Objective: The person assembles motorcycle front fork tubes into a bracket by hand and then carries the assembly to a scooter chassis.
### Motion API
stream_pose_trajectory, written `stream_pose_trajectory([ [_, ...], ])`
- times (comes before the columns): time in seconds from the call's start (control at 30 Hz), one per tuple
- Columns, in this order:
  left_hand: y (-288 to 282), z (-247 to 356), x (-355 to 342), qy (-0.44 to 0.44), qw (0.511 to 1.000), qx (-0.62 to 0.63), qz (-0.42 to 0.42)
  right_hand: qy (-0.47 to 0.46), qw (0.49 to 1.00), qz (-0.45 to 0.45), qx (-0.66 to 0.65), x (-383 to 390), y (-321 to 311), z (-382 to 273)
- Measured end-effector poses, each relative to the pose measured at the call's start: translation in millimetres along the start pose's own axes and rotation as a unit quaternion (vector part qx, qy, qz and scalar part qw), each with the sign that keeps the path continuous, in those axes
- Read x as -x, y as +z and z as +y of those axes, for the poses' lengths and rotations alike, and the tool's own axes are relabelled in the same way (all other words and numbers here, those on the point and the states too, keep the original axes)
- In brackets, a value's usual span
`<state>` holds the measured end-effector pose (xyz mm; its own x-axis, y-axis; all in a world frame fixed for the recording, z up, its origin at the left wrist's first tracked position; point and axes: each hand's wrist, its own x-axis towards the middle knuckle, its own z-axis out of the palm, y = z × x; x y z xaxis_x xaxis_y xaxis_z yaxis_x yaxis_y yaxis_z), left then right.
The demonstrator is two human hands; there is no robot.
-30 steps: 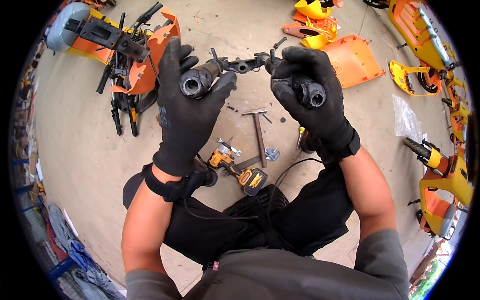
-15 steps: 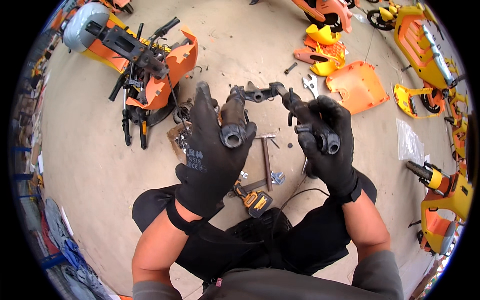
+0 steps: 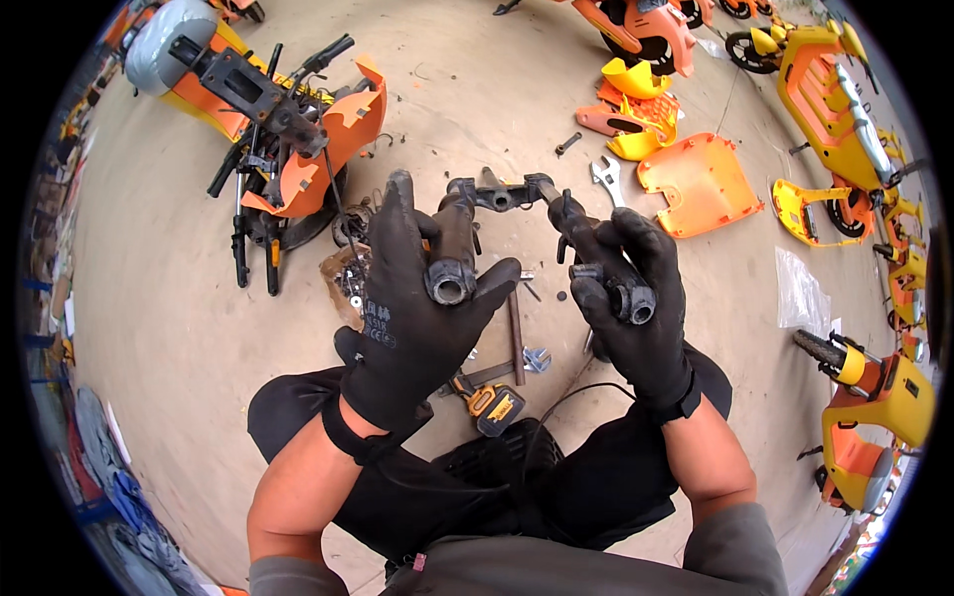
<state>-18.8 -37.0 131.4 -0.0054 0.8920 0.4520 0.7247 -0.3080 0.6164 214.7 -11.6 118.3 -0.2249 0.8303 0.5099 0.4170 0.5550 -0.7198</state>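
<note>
A black front fork (image 3: 500, 196) with two legs joined by a crosspiece is held up before me, its open tube ends toward me. My left hand (image 3: 402, 308), in a black glove, cradles the left leg (image 3: 452, 263); the index finger points away and the thumb sticks out to the right. My right hand (image 3: 646, 318), gloved likewise, is closed round the right leg (image 3: 596, 238) near its clamp end. Below the fork a hammer (image 3: 517, 343) lies on the floor, beside a yellow-and-black cordless power tool (image 3: 495, 405) and an adjustable wrench (image 3: 538, 360).
A partly stripped orange scooter (image 3: 298, 139) stands at left, with a cardboard box of small parts (image 3: 343, 288) near it. Beyond my right hand lie a large adjustable wrench (image 3: 608, 179), an orange panel (image 3: 701, 184) and yellow covers (image 3: 641, 109). More scooters (image 3: 865, 407) line the right side.
The fork and both hands have shifted slightly left and lower in view. My left thumb has swung away from the tube end and now sticks out. The whole scene has shifted slightly left.
</note>
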Motion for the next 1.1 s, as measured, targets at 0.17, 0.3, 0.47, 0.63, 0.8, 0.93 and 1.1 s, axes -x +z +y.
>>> stream_pose_trajectory([
  [0.17, -1, 9, -2, -0.056, 0.996, 0.062, 0.009, 0.026, 0.995, 0.000, -0.096, 1, 2, 1],
  [0.3, -5, -4, -7, 0.102, 0.993, -0.038, 0.044, -0.019, 0.994, -0.067, -0.081, -2, -3, 6],
  [0.47, 11, -15, -8, 0.097, 0.965, 0.243, 0.017, -0.047, 0.989, -0.103, -0.096, -6, -4, 13],
  [0.63, 11, -13, -7, 0.051, 0.957, 0.285, -0.009, -0.022, 0.988, -0.083, -0.127, -7, -4, 7],
  [0.8, 11, -7, -9, 0.087, 0.963, 0.254, -0.005, 0.004, 0.989, -0.067, -0.132, -3, -4, 12],
  [0.93, 12, -6, -5, 0.082, 0.968, 0.236, -0.003, 0.033, 0.988, -0.049, -0.141, -3, -3, 6],
  [1.1, 14, -4, 2, 0.072, 0.968, 0.239, 0.002, 0.007, 0.993, -0.044, -0.105, -2, -3, 6],
])
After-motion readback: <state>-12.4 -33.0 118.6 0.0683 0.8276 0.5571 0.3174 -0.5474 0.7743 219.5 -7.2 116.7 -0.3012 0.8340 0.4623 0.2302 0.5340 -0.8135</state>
